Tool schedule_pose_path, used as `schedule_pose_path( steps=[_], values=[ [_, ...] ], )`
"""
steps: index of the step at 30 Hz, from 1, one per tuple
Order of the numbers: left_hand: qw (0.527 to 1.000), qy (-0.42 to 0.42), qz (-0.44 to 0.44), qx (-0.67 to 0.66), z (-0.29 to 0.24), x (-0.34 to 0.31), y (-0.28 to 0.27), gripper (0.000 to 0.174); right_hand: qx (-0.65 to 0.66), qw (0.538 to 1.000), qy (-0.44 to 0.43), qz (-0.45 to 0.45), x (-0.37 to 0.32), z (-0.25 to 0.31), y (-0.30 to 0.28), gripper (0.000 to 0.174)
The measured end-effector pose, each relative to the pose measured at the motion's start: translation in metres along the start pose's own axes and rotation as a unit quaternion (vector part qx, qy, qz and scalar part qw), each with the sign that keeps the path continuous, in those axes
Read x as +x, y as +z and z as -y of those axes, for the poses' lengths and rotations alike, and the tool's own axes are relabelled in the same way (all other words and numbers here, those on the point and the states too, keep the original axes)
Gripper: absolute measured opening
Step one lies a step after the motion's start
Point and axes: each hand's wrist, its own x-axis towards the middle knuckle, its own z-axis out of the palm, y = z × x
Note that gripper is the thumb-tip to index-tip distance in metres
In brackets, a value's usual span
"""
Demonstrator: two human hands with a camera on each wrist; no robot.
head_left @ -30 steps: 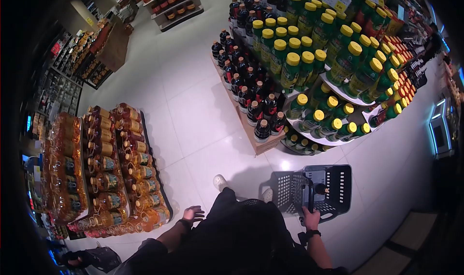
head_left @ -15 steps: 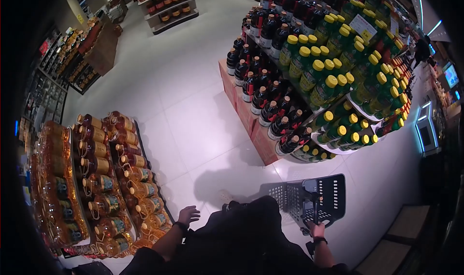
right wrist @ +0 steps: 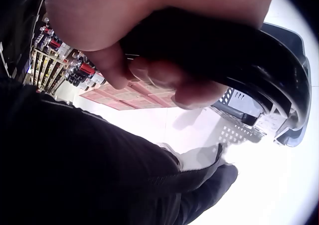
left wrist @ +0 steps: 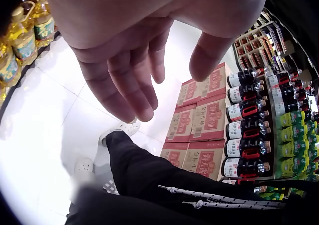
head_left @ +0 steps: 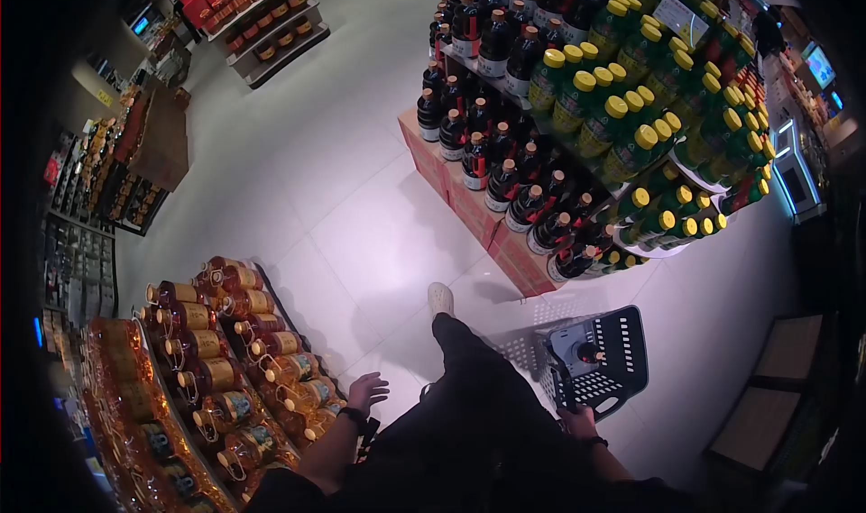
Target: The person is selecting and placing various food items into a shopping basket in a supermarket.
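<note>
My right hand (head_left: 577, 421) grips the black handle (right wrist: 199, 48) of a grey shopping basket (head_left: 639, 355), fingers wrapped round it in the right wrist view. The basket has slotted sides and hangs at my right, low over the floor. Inside it lies a dark bottle (head_left: 588, 353) with a tan cap, beside a grey piece. My left hand (head_left: 368, 391) hangs by my left side, holding nothing. Its fingers are loosely bent in the left wrist view, and the nearest goods are bottles of amber oil (head_left: 293, 369).
Ahead on the right, dark sauce bottles (head_left: 505, 184) stand on red-and-tan cartons (left wrist: 204, 120), next to green bottles with yellow caps (head_left: 622, 121). Tiered oil bottles line my left. Pale tiled floor (head_left: 361, 233) runs between them. Farther off is a shelf unit (head_left: 275, 40).
I have stepped forward, one shoe now out ahead, and the view has turned. The oil display has shifted lower in view. My right hand keeps its grip on the basket handle; my left stays free.
</note>
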Motion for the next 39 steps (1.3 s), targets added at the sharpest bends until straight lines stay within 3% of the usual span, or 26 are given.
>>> schedule_pose_path(
  steps=[3, 5, 7, 10, 11, 15, 16, 21, 24, 28, 31, 33, 36, 39],
  values=[
    [1.0, 0.004, -0.008, 0.012, -0.039, 0.028, -0.024, 0.05, -0.094, 0.993, -0.04, -0.061, -0.013, 0.043, 0.054, 0.023],
    [1.0, 0.0, -0.02, 0.011, -0.072, 0.041, -0.042, 0.049, -0.102, 0.983, -0.054, -0.141, 0.042, -0.017, 0.073, 0.026],
    [1.0, -0.003, -0.024, 0.009, -0.099, 0.056, -0.064, 0.049, 0.018, 0.989, -0.008, -0.146, 0.03, 0.013, 0.09, 0.032],
    [0.999, -0.019, -0.036, 0.032, -0.145, 0.07, -0.09, 0.048, -0.097, 0.983, -0.036, -0.151, 0.028, 0.037, 0.105, 0.025],
    [0.998, -0.018, -0.039, 0.036, -0.16, 0.08, -0.1, 0.048, -0.082, 0.982, -0.067, -0.156, 0.03, 0.039, 0.114, 0.023],
    [0.998, -0.006, -0.058, 0.026, -0.218, 0.109, -0.123, 0.049, -0.003, 0.988, -0.01, -0.155, 0.018, 0.085, 0.153, 0.021],
    [0.998, -0.002, -0.056, 0.039, -0.231, 0.113, -0.123, 0.047, -0.033, 0.985, -0.009, -0.169, 0.021, 0.089, 0.162, 0.019],
    [0.997, -0.027, -0.041, 0.066, -0.288, 0.143, -0.128, 0.047, 0.087, 0.983, 0.032, -0.159, 0.035, 0.105, 0.22, 0.025],
    [0.996, -0.051, -0.012, 0.068, -0.317, 0.174, -0.137, 0.047, 0.129, 0.973, 0.069, -0.177, 0.029, 0.145, 0.258, 0.022],
    [0.99, -0.059, 0.009, 0.126, -0.361, 0.222, -0.164, 0.046, 0.094, 0.972, 0.035, -0.211, 0.031, 0.172, 0.306, 0.018],
    [0.99, -0.049, 0.043, 0.124, -0.403, 0.269, -0.19, 0.045, 0.083, 0.962, -0.007, -0.259, 0.062, 0.15, 0.35, 0.019],
    [0.986, -0.024, 0.06, 0.156, -0.442, 0.296, -0.204, 0.043, 0.211, 0.932, -0.004, -0.296, 0.067, 0.164, 0.381, 0.016],
    [0.986, -0.02, 0.06, 0.153, -0.503, 0.316, -0.216, 0.042, 0.155, 0.933, 0.052, -0.322, 0.038, 0.242, 0.409, 0.016],
    [0.984, 0.032, 0.077, 0.16, -0.566, 0.343, -0.225, 0.041, 0.119, 0.934, 0.029, -0.335, 0.072, 0.224, 0.441, 0.024]
  ],
)
